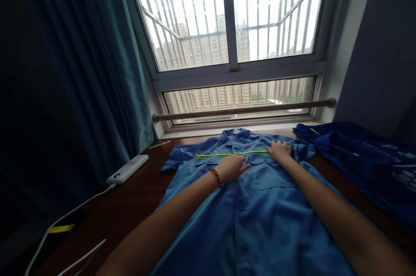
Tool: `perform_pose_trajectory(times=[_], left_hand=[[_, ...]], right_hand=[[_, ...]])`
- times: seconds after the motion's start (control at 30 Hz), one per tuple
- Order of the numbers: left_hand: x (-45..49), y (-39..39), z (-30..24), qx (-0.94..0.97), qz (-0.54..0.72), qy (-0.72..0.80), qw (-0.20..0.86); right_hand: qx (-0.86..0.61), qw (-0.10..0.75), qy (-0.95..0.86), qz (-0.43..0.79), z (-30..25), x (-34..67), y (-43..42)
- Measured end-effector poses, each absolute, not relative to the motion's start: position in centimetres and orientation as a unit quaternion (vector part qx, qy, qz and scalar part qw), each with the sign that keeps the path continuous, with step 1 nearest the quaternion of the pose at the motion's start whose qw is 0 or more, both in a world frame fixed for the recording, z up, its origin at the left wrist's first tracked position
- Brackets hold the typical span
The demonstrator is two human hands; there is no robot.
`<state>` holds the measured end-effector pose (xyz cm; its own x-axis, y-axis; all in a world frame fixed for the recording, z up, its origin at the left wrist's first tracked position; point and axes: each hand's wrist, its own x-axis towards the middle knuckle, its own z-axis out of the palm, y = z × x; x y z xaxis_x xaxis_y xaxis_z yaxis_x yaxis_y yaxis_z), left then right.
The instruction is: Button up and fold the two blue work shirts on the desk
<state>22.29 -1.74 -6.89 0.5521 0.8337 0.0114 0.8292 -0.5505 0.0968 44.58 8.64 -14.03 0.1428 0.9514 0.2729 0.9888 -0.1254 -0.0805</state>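
A light blue short-sleeved work shirt (240, 219) lies front up on a dark wooden surface, its collar toward the window and a yellow-green stripe across the chest. Resting near the button placket at chest height is my left hand (231, 167), with a beaded bracelet at the wrist. Its thumb stands apart from the fingers, which partly curl out of sight; nothing shows in it. My right hand (279, 150) lies on the chest by the stripe's right end, fingers spread over the cloth near the sleeve.
A darker blue garment (354, 150) is spread at the right. On the left, a white power strip (128, 169) with a white cable (78, 205) lies beside the blue curtain (107, 72). Behind the shirt, a rail (243, 111) crosses in front of the barred window.
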Motion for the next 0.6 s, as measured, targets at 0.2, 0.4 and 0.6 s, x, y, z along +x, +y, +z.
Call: perform_pose_trajectory(times=[0.2, 0.4, 0.6], left_hand=[[21.3, 6.5, -12.3, 0.832, 0.077, 0.548, -0.042], [18.0, 10.0, -15.0, 0.776, 0.070, 0.626, 0.025], [18.0, 9.9, -15.2, 0.774, 0.071, 0.629, 0.019]], right_hand=[[-0.756, 0.174, -0.621, -0.109, -14.3, 45.8, 9.2], [-0.884, 0.191, -0.424, -0.052, -13.9, 52.7, 10.8], [-0.919, 0.224, -0.323, -0.014, -15.5, 56.4, 11.8]])
